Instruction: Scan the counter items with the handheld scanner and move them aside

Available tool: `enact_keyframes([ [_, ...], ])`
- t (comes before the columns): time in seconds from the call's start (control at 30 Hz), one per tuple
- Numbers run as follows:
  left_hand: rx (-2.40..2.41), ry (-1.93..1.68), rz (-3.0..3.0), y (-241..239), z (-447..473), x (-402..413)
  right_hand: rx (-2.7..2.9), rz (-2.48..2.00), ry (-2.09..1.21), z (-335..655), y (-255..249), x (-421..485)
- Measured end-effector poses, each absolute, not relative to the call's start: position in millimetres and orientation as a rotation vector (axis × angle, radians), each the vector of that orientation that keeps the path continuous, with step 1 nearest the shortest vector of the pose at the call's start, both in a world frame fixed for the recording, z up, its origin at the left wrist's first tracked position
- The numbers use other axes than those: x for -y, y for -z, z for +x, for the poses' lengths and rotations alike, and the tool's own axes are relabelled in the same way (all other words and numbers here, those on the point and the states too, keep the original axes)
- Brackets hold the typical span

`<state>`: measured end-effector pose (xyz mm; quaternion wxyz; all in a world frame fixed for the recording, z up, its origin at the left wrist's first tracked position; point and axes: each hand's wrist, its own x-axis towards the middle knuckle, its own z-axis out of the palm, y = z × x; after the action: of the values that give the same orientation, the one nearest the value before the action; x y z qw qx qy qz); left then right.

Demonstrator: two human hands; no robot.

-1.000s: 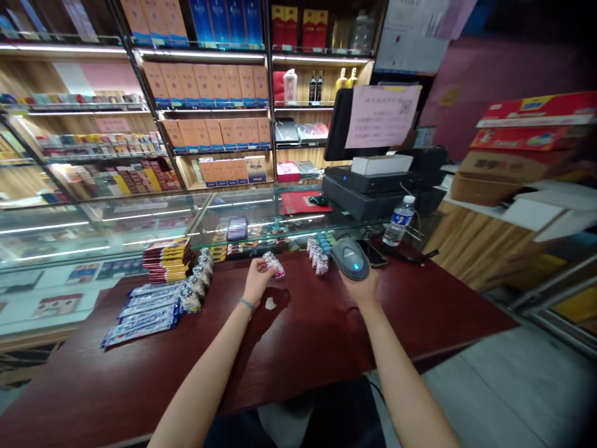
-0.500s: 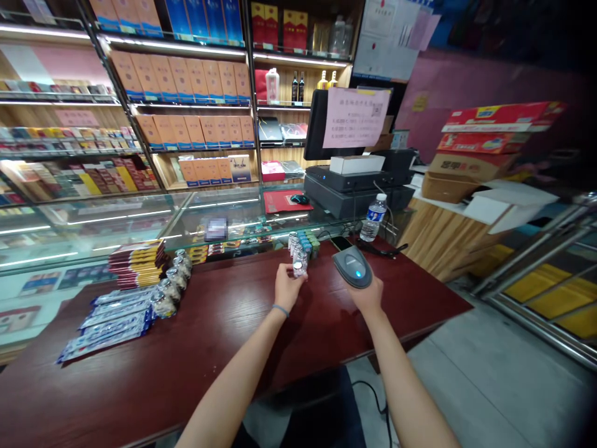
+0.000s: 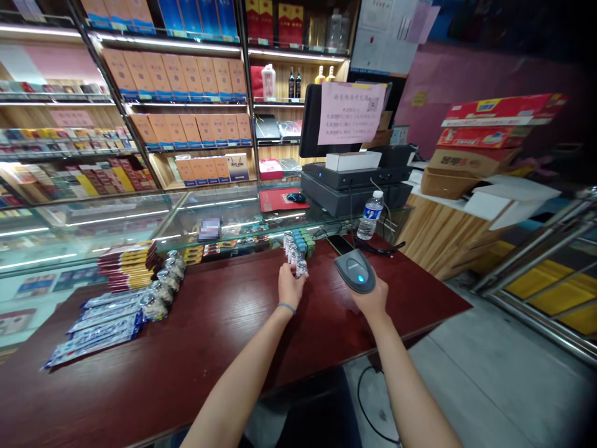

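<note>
Now the left hand (image 3: 290,287) has carried the little jar (image 3: 301,268) to the jar cluster (image 3: 293,242), left of the scanner (image 3: 355,272). Its fingers still pinch it, and the right hand (image 3: 373,300) grips the scanner.

Pink sign (image 3: 351,112) taped to the back of the monitor (image 3: 308,124): rows of printed characters plus a small square code, all too small to read. Red and yellow cartons (image 3: 494,112) on the right carry print, blurred. Water bottle (image 3: 370,214): blue and white label, no word legible. Small jar (image 3: 301,269) in the left hand (image 3: 290,286), scanner (image 3: 355,272) in the right hand (image 3: 373,300): no lettering readable.
</note>
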<state>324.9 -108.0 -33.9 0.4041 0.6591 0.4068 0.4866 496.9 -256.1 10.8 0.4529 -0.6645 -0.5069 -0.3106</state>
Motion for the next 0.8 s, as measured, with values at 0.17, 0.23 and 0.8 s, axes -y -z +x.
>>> enact_keyframes([
  [0.17, -1.046, -1.251, 1.701, 39, 326, 108, 1.252, -1.676, 0.744, 496, -7, 255],
  [0.23, -1.036, -1.264, 1.712, 41, 327, 108, 1.253, -1.673, 0.742, 496, -5, 255],
  [0.8, -0.942, -1.383, 1.848, 37, 299, 116, 1.342, -1.574, 0.994, 472, -26, 249],
])
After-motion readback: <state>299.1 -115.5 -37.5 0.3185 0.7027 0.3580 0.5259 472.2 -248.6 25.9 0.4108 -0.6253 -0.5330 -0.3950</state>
